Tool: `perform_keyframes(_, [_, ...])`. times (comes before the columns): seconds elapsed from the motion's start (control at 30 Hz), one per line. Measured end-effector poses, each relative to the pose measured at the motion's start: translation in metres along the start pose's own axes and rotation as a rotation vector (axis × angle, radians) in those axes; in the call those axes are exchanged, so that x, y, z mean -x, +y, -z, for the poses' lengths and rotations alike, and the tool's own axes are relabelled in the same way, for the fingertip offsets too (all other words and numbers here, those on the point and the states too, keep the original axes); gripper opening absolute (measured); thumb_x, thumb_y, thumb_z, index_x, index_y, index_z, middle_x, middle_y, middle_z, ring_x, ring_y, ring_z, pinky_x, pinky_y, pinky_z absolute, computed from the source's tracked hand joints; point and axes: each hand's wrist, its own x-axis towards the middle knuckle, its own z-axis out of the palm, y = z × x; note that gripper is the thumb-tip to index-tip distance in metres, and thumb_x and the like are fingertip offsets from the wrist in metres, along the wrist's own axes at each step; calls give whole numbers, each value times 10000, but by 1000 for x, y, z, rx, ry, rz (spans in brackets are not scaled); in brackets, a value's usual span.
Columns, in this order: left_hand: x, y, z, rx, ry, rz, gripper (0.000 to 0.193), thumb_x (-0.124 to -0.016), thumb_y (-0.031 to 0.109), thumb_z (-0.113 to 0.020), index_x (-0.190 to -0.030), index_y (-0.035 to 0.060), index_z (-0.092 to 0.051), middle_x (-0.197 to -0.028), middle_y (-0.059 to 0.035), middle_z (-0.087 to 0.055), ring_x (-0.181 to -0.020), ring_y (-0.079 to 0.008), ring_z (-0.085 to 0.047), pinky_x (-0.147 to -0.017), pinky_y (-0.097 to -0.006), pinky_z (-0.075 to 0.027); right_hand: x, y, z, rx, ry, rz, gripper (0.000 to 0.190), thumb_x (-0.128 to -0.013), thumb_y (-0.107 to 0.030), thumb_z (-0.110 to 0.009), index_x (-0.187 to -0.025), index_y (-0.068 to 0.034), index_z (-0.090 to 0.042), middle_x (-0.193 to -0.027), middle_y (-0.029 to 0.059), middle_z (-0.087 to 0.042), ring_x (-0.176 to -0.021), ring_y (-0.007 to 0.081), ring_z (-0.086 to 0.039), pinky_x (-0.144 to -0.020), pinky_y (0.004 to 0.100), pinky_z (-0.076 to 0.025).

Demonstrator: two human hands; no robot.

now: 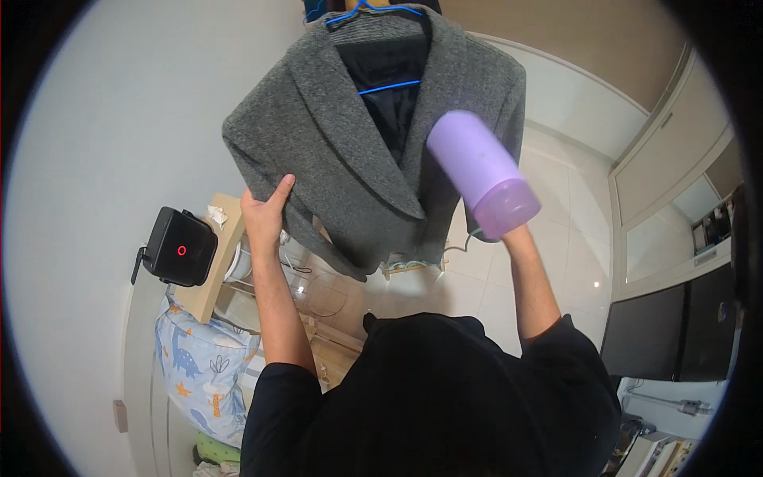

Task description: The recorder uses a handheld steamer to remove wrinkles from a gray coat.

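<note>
A grey woollen jacket (334, 143) with a wide shawl lapel and dark lining hangs upright on a blue hanger (390, 87). My left hand (266, 212) grips the jacket's side at the left, thumb on the front and the other fingers hidden behind the cloth. On the right, a purple handheld garment steamer (474, 158) with a translucent tank is held up against the jacket's front. My right hand (516, 235) is mostly hidden behind the steamer; only the wrist end shows. Whether the steamer's head touches the cloth cannot be seen.
To the left, a black router-like box (185, 247) with a red light stands by a wooden shelf (220, 262). Below it is a dinosaur-print fabric bag (197, 364). A thin cord (462, 245) runs near the steamer over the tiled floor (536, 286). Cabinets (661, 143) line the right.
</note>
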Motion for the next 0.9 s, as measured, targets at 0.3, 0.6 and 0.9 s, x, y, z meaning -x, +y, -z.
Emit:
perform_keyframes(0.3, [0, -2, 9, 16, -57, 48, 298, -813, 67, -762, -1071, -30, -648, -1028, -94, -700, -901, -158, -651, -827, -296, -504, 52, -20, -50, -144, -277, -325, 638, -697, -225, -817, -1248, -15, -574, -1224, 173, -615, -1163, 269, -585, -964, 381, -467])
perform_keyframes(0.6, [1, -2, 10, 19, -76, 64, 306, -813, 80, -767, -1071, -30, -644, -1015, -98, -701, -893, -156, -652, -816, -297, -510, -66, 16, 22, 167, 30, 119, 485, -792, -208, -723, -1235, -56, -595, -1232, 145, -605, -1160, 312, -561, -971, 443, -439])
perform_keyframes(0.9, [4, 2, 13, 13, -82, 6, 339, -834, 60, -735, -1128, -43, -602, -1066, -109, -682, -945, -152, -636, -839, -288, -499, -53, 17, 5, 289, -11, 259, 126, -839, -154, -646, -766, -58, -612, -626, 31, -559, -532, 140, -539, -465, 313, -412])
